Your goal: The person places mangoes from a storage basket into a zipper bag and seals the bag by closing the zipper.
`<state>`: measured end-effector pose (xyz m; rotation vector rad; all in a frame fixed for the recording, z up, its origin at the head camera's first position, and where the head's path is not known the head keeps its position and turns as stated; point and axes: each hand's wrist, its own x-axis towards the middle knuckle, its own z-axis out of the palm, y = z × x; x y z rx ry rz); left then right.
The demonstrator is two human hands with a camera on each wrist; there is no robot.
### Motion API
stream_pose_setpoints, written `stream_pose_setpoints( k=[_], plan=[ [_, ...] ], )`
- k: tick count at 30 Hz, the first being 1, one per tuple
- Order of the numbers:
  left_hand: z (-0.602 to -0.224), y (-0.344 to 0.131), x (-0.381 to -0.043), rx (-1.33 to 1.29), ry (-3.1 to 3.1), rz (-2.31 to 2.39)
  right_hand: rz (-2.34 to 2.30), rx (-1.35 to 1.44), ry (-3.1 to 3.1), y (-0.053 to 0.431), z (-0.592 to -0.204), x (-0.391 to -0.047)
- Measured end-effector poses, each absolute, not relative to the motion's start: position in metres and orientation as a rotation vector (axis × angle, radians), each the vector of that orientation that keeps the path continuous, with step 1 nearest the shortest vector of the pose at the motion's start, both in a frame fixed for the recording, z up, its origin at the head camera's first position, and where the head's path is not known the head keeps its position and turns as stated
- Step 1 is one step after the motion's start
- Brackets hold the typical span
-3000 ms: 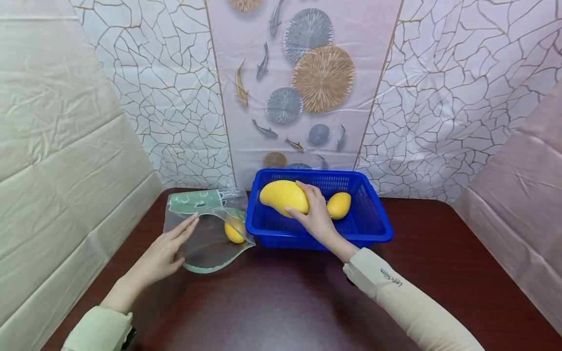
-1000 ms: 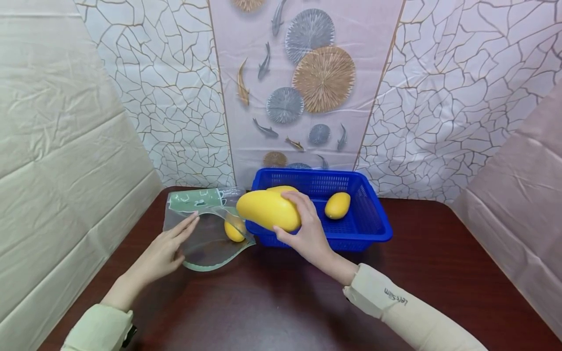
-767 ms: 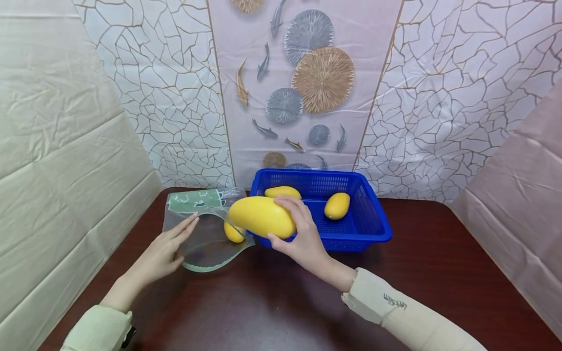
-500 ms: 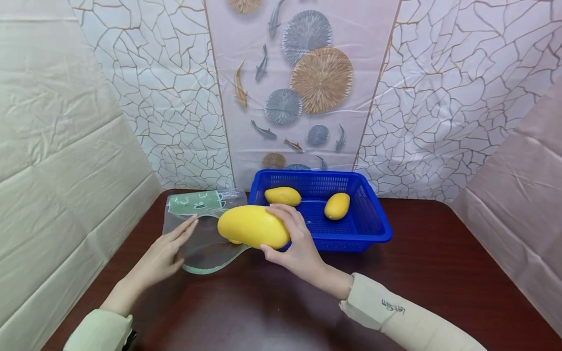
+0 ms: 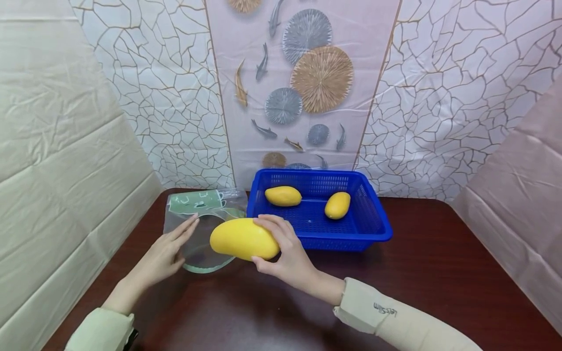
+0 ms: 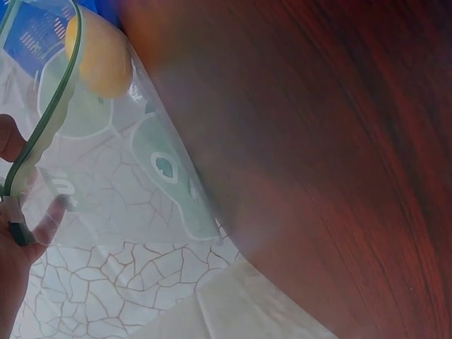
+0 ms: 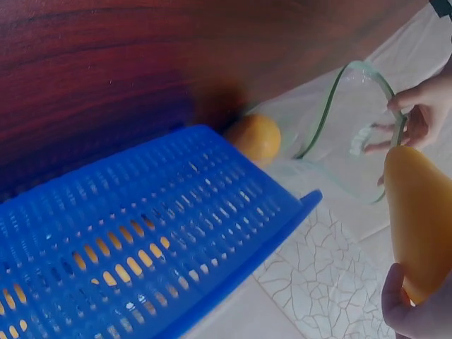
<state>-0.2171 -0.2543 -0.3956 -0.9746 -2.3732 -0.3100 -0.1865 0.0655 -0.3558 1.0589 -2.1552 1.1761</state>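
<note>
My right hand point(image 5: 291, 258) grips a large yellow mango point(image 5: 243, 239), thumb below and fingers over its right end. The mango hangs in front of the mouth of a clear zip bag point(image 5: 195, 202) with green print. At the bag's left edge, my left hand point(image 5: 160, 256) pinches the green rim, which stands spread in a loop; thumb and fingers on either side show in the left wrist view. Inside the bag lies another mango point(image 6: 102, 56), hidden behind the held one in the head view. Two mangoes point(image 5: 283, 196) point(image 5: 337, 205) lie apart in a blue basket point(image 5: 333, 237).
The basket stands right beside the bag, toward the back of the dark red-brown table point(image 5: 272, 312). A patterned cloth wall point(image 5: 175, 97) rises behind them. Pale cloth panels point(image 5: 52, 146) close off the left and right sides.
My right hand has carried the large mango out of the basket, leftward and nearer, over the bag's mouth. The mango at the basket's left has come into view. My left hand has stayed put.
</note>
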Motion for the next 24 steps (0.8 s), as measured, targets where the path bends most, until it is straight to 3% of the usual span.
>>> stream_pose_setpoints(
  k=[24],
  plan=[
    [-0.402,-0.256,-0.219,-0.989,-2.348,-0.314,0.913,1.191,-2.253,0.047,-0.378,-0.189]
  ],
)
